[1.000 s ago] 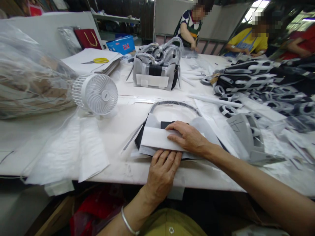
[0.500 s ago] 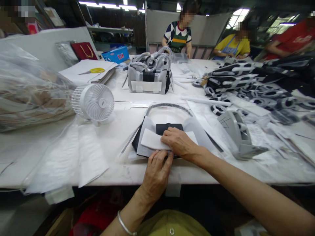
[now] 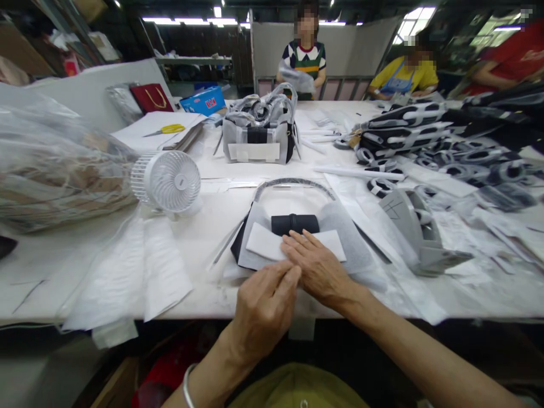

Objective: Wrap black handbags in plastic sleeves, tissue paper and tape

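A black handbag (image 3: 240, 249) lies on the table in front of me, its front covered with grey-white wrapping sheet. Its wrapped handle (image 3: 293, 182) arches away from me. Across the front lies a folded strip of white foam (image 3: 262, 242), just below a black strap tab (image 3: 294, 224). My right hand (image 3: 318, 266) rests flat on the foam and the bag, fingers stretched out. Against it, at the bag's near edge, my left hand (image 3: 267, 306) is closed in a pinch. Whatever the left fingertips hold is hidden.
A white fan (image 3: 174, 181) and white sheets (image 3: 165, 266) stand left, near a big plastic bag (image 3: 55, 164). Yellow scissors (image 3: 170, 129) lie farther back. Another wrapped handbag (image 3: 255, 139) is ahead. At right are a grey tape dispenser (image 3: 412, 226) and piled wrapped straps (image 3: 467, 158). Several people work beyond.
My right hand has flattened out from its curled grip on the foam. My left fingers have drawn together into a pinch and lifted slightly. Across the table, a person has raised a clear plastic bag.
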Demonstrator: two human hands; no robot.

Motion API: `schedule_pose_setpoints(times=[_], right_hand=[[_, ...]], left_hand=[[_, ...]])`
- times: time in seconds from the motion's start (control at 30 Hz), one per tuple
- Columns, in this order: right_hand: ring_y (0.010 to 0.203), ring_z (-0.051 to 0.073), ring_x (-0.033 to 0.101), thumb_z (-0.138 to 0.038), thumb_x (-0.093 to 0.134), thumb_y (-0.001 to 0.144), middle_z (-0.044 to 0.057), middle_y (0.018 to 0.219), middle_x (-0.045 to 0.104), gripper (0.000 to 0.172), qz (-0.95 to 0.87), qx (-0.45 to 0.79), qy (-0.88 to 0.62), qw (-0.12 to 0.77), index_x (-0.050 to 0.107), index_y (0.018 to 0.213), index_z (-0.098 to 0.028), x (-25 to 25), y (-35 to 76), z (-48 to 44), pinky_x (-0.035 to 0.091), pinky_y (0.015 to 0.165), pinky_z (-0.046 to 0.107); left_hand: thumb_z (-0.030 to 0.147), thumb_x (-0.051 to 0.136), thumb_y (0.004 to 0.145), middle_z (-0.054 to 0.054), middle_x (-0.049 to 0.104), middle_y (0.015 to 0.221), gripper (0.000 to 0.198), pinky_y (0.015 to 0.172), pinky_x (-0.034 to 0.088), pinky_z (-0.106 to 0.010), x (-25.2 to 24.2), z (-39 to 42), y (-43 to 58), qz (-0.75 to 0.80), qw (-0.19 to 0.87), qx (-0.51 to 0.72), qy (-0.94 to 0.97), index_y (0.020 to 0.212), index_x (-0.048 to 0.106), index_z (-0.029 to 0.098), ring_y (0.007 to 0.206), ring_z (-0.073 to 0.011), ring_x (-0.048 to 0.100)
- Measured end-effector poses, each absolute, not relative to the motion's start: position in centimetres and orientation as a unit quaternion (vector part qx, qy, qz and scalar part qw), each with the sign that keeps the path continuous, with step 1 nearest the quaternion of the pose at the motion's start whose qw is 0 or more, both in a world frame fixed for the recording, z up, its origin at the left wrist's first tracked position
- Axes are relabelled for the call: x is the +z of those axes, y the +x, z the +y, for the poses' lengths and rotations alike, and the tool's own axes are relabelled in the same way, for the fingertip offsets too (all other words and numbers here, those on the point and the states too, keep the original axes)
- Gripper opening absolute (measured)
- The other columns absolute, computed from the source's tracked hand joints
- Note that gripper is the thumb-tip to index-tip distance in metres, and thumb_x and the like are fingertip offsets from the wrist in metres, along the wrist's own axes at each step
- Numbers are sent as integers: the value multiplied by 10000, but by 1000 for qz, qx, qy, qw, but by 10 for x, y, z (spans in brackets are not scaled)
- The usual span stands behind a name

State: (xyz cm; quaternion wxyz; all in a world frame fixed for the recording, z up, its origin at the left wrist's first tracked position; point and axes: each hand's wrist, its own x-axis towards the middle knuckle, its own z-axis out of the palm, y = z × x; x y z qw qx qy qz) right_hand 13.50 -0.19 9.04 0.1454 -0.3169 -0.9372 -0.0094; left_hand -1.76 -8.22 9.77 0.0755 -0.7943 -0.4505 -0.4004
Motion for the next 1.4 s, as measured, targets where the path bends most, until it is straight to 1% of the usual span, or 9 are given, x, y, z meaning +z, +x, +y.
schedule_pose_setpoints(times=[0.07, 0.2, 0.37, 0.6, 0.77, 0.93, 1.1, 1.23, 1.4], right_hand=[[1339, 308, 488, -142, 471, 959, 147, 1369, 600, 329, -939, -11, -313, 145, 608, 1258, -131, 89, 136, -1, 364, 1144, 522], [1336, 310, 490, -201, 446, 991, 157, 1350, 612, 319, -933, -4, -325, 154, 620, 1245, -118, 84, 135, 0, 357, 1144, 530], [1362, 298, 464, -327, 485, 994, 168, 1423, 547, 411, -934, 31, -325, 142, 578, 1321, -95, 87, 138, 4, 368, 1143, 503], [1373, 343, 440, -390, 664, 888, 213, 1493, 443, 645, -944, -30, -318, 79, 485, 1413, -61, 102, 166, -2, 344, 1146, 539], [1373, 320, 443, -328, 671, 887, 187, 1493, 458, 639, -934, -57, -342, 86, 458, 1425, -59, 90, 178, -9, 350, 1146, 509], [1382, 306, 432, -297, 652, 894, 176, 1497, 460, 637, -933, -51, -344, 94, 429, 1442, -61, 81, 177, -7, 338, 1156, 492], [1378, 297, 439, -273, 618, 905, 182, 1496, 460, 604, -932, -49, -344, 107, 430, 1441, -66, 79, 179, -6, 330, 1160, 478], [1377, 283, 441, -264, 602, 905, 168, 1496, 466, 593, -929, -44, -343, 129, 430, 1444, -88, 76, 180, -6, 322, 1166, 472], [1365, 273, 457, -179, 585, 862, 164, 1476, 493, 587, -925, -52, -344, 150, 449, 1425, -85, 73, 178, -6, 334, 1162, 470]], left_hand=[[73, 496, 914, -105, 713, 1083, 305, 946, 538, -325, 119, -72, -20, -460, 109, -380, -795, 1187, 615, 143, 1078, -190, 646], [212, 460, 971, -156, 594, 1366, 371, 1114, 361, -544, 109, -42, -33, -550, 179, -252, -776, 1319, 563, 132, 1331, -305, 493], [293, 467, 983, -127, 633, 1325, 355, 1048, 414, -459, 61, -28, -47, -592, 164, -218, -758, 1262, 618, 134, 1248, -287, 568], [291, 494, 975, -113, 682, 1244, 335, 949, 428, -429, 62, -36, -46, -591, 174, -247, -748, 1248, 631, 152, 1133, -269, 621], [303, 477, 989, -99, 693, 1223, 328, 942, 425, -448, 65, -36, -48, -577, 175, -238, -761, 1240, 637, 166, 1095, -260, 638], [253, 457, 993, -136, 659, 1278, 315, 1126, 313, -539, 76, -35, -36, -561, 168, -204, -785, 1209, 639, 114, 1212, -281, 587], [217, 459, 988, -142, 674, 1247, 296, 1050, 444, -432, 72, -34, -24, -523, 136, -220, -812, 1196, 622, 85, 1148, -240, 633], [269, 455, 1000, -99, 651, 1303, 321, 1069, 439, -451, 66, -38, -22, -484, 120, -267, -825, 1266, 584, 146, 1202, -227, 607], [156, 397, 994, -75, 648, 1315, 332, 1057, 463, -374, 62, -42, -14, -463, 130, -305, -822, 1260, 593, 126, 1214, -184, 601]])
